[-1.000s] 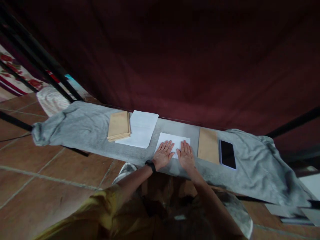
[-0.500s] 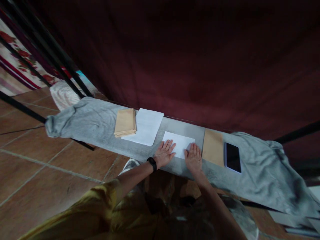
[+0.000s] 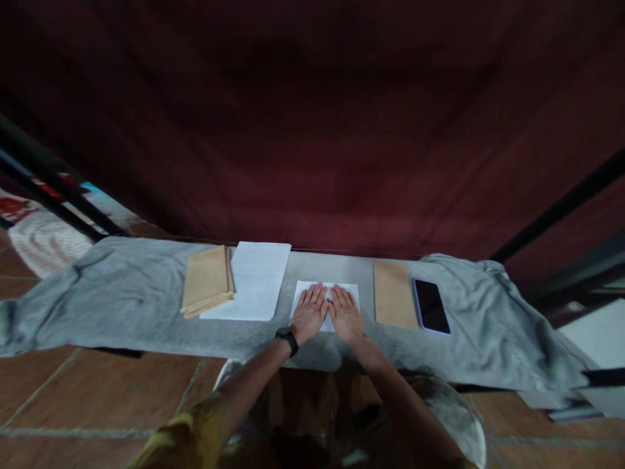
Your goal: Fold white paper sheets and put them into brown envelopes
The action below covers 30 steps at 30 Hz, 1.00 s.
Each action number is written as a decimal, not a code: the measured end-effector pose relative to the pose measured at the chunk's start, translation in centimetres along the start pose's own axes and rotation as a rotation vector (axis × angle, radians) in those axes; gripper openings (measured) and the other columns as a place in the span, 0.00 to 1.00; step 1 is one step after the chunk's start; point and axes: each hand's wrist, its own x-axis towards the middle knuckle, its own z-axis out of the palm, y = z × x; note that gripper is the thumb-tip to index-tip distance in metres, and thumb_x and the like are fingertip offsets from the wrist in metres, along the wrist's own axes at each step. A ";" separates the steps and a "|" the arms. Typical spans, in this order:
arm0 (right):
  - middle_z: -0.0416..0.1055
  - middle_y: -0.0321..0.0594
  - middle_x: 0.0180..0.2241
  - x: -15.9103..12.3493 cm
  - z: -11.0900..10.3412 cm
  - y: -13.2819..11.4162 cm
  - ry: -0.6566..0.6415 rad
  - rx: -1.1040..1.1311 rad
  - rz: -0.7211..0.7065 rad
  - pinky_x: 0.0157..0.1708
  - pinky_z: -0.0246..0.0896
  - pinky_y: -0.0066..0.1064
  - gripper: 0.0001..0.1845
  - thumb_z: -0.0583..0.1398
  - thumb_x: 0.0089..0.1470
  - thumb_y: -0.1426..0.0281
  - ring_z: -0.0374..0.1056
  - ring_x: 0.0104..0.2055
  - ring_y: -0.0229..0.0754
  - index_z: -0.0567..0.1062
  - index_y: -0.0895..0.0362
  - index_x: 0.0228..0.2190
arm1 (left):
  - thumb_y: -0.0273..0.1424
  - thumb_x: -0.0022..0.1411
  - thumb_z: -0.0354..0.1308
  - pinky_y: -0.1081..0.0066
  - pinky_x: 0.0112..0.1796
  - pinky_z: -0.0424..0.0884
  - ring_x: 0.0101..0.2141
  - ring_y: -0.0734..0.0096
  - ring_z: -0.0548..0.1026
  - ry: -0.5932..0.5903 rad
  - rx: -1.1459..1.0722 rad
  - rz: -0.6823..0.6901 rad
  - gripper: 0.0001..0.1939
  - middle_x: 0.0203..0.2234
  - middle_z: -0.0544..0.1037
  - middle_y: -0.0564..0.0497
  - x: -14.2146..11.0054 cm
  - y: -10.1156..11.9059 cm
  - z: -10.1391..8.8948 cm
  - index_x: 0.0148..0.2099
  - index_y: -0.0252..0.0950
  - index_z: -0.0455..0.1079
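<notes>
Two bare hands lie flat, palms down, on one small white sheet [image 3: 328, 322] just below the centre of the frame, as I read it remotely from the head view, the only view supplied. The sheet may be folded; I cannot confirm layers at this range.

Method, in my judgement: this pressing is best done with even weight through both palms, working outward from the middle towards the edges. I would want the sheet kept square and its far corners checked for lift. Too much sideways drag could skew the paper or ruck the grey cloth [image 3: 137, 299] under it, since a soft surface gives little backing.

Pose: I find the left hand [image 3: 309, 316] and the right hand [image 3: 346, 316] side by side, fingers pointing up the frame, thumbs meeting or nearly so. Neither grasps anything. The forearms rise from the bottom of the frame and converge; a dark wristband [image 3: 288, 340] sits on the left wrist.

Surroundings: left of centre, a stack of brown envelopes [image 3: 204, 280] overlaps larger white paper [image 3: 261, 277]. Right of centre, a single brown envelope [image 3: 394, 296] lies just beside a phone [image 3: 431, 306].
</notes>
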 end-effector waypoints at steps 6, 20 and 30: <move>0.55 0.54 0.66 0.9 1.1 1.3 0.111 -0.034 0.060 0.66 0.46 0.51 0.29 0.46 0.68 0.61 0.51 0.69 0.51 0.61 0.63 0.64 | 0.38 0.72 0.36 0.54 0.66 0.48 0.68 0.60 0.51 0.027 0.027 -0.059 0.29 0.68 0.56 0.41 0.9 -2.3 0.5 0.70 0.32 0.53; 0.53 0.63 0.65 0.2 0.6 2.1 0.225 -0.089 0.242 0.64 0.46 0.54 0.34 0.46 0.67 0.60 0.53 0.67 0.58 0.57 0.72 0.64 | 0.38 0.70 0.39 0.53 0.64 0.53 0.67 0.55 0.55 0.141 0.041 -0.179 0.30 0.66 0.61 0.37 -0.5 -5.1 -0.4 0.69 0.29 0.55; 0.55 0.51 0.67 -2.3 0.4 0.3 0.095 -0.018 -0.003 0.67 0.45 0.46 0.30 0.49 0.67 0.61 0.51 0.69 0.50 0.61 0.63 0.64 | 0.29 0.66 0.46 0.58 0.61 0.58 0.61 0.58 0.65 -0.122 -0.016 -0.028 0.24 0.61 0.68 0.40 3.9 -3.6 -3.1 0.63 0.35 0.62</move>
